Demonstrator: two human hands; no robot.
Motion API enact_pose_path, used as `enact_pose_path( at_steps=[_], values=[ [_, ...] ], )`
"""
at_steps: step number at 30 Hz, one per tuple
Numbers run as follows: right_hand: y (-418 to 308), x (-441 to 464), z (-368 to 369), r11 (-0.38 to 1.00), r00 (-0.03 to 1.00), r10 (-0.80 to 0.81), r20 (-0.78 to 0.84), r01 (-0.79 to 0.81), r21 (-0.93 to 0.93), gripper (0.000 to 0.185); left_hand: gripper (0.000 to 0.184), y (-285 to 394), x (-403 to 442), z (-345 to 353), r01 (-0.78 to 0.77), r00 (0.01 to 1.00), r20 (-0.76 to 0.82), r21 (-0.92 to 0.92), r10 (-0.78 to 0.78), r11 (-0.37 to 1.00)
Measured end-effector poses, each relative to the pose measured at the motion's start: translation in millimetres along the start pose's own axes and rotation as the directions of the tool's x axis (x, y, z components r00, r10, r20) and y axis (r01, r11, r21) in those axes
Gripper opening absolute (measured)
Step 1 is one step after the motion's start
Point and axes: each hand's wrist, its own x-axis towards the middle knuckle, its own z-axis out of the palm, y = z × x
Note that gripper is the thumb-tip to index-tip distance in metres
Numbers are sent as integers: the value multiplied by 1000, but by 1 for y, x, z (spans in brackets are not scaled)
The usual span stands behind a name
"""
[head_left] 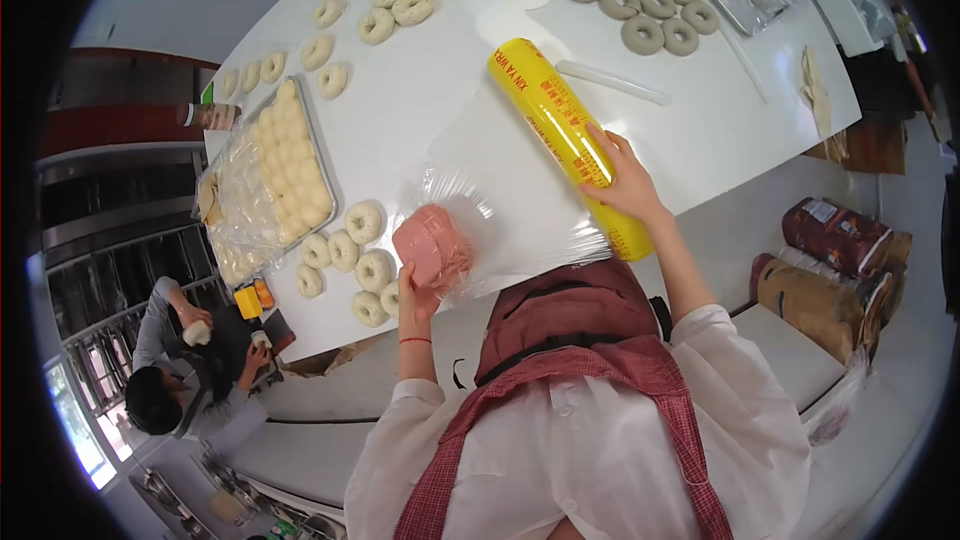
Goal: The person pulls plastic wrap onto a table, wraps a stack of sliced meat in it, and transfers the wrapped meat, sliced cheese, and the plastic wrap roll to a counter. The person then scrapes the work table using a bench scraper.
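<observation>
My left hand point(420, 298) grips a smooth pink lump, apparently dough point(430, 243), from its near side. Clear cling film point(510, 202) clings around the lump and stretches across the table to a large yellow roll of cling film point(545, 105). The roll lies at a slant, its near end at the table edge. My right hand point(630, 183) is wrapped over the near half of the roll, fingers on its upper side.
White dough rings point(363, 222) lie left of the pink lump, near a tray of dough balls point(318, 202) partly under plastic. Grey dough rings point(657, 2) sit at the far right beside a clear stick point(612, 82). A co-worker point(185, 380) handles dough at the left.
</observation>
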Motion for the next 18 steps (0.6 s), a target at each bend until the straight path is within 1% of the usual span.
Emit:
enact_pose_path(
  at_steps=[1, 2, 3, 5, 6, 8, 9, 10, 11, 12, 13, 14, 15, 16, 17, 18],
  values=[
    [2, 0, -1, 1000, 1000, 9, 17, -9, 25, 91, 75, 2, -4, -9, 2, 1000, -16, -40, -3, 999],
    [4, 1, -2, 999, 999, 15, 33, -16, 47, 91, 77, 2, -8, -10, -44, 999, -23, -105, 42, 994],
    [9, 2, -2, 998, 999, 20, 26, -21, 51, 91, 77, 6, -12, -11, -41, 999, -19, -97, 40, 994],
    [17, 3, 3, 989, 998, -63, -11, 64, 136, 90, 77, 14, -23, -14, -78, 997, -8, -131, 78, 988],
    [18, 2, 7, 988, 998, -67, -7, 67, 138, 90, 77, 20, -25, -14, -82, 997, -11, -133, 81, 988],
    [16, -2, 15, 965, 998, -61, 3, 58, 257, 90, 72, 29, -26, -10, -143, 985, -90, 70, 149, 987],
    [4, -5, 14, 956, 999, -1, 44, -12, 292, 89, 64, 35, -30, 7, -160, 976, -124, 136, 177, 978],
    [1, -7, 19, 955, 998, -6, 55, -11, 297, 89, 63, 38, -28, 17, -174, 970, -132, 216, 205, 961],
    [-1, -10, 24, 982, 1000, -3, 17, -1, 190, 89, 62, 39, -25, 26, -182, 963, -139, 296, 231, 938],
    [-2, -10, 27, 997, 1000, -7, -25, 9, 79, 89, 63, 35, -21, 41, -207, 922, -235, 369, 307, 906],
    [-3, -9, 27, 997, 1000, -10, -21, 11, 82, 89, 63, 29, -18, 56, -209, 920, -240, 369, 310, 906],
    [-3, -10, 27, 996, 1000, 8, -10, -7, 83, 89, 65, 24, -16, 73, -205, 860, -293, 551, 418, 809],
    [-3, -10, 27, 996, 1000, 26, 0, -26, 83, 89, 68, 16, -13, 87, -172, 788, -317, 710, 528, 683],
    [-4, -11, 27, 996, 1000, 29, -1, -29, 84, 89, 73, 2, -2, 89, -243, 727, -253, 776, 639, 583],
    [-4, -11, 26, 997, 1000, 29, 3, -29, 78, 89, 73, -6, 0, 98, -242, 729, -250, 777, 637, 581],
    [-5, -11, 26, 997, 1000, 29, 7, -29, 71, 89, 75, -13, -1, 110, -145, 655, -179, 924, 734, 355]
  ],
)
